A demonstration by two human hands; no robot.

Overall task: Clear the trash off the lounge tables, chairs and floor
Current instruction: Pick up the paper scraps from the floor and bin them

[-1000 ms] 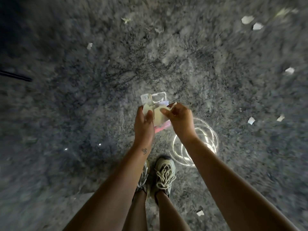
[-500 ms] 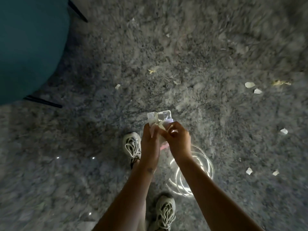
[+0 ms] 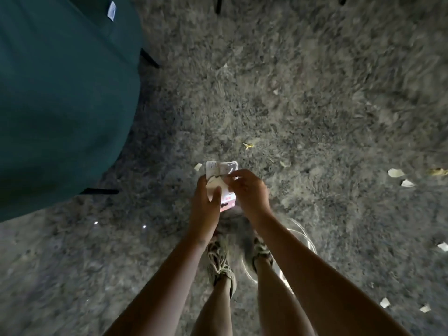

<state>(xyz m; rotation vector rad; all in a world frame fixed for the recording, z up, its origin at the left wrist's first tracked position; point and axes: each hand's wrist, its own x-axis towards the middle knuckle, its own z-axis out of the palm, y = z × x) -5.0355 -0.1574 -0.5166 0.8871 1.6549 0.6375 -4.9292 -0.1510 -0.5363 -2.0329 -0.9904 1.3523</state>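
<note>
Left hand point(image 3: 206, 198) is gripping the collected wrappers point(image 3: 221, 168) at centre; right hand point(image 3: 251, 190) is pinching their top. Loose stacking is risking slippage. Paper scraps point(image 3: 395, 172) are lying at three o'clock.

Shaggy grey carpet point(image 3: 315, 105), teal upholstered seat point(image 3: 60, 93) at upper left, dark legs point(image 3: 99, 191) beneath, dim light

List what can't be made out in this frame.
Head view only.
1. Print on the packaging: too small, and the left hand and right hand cover its middle.
2. The teal furniture: cut off by the left edge, so chair or table is unclear.
3. The bright ring: partly behind the right forearm, nature unclear.
4. The scraps: too small to tell the material.
</note>
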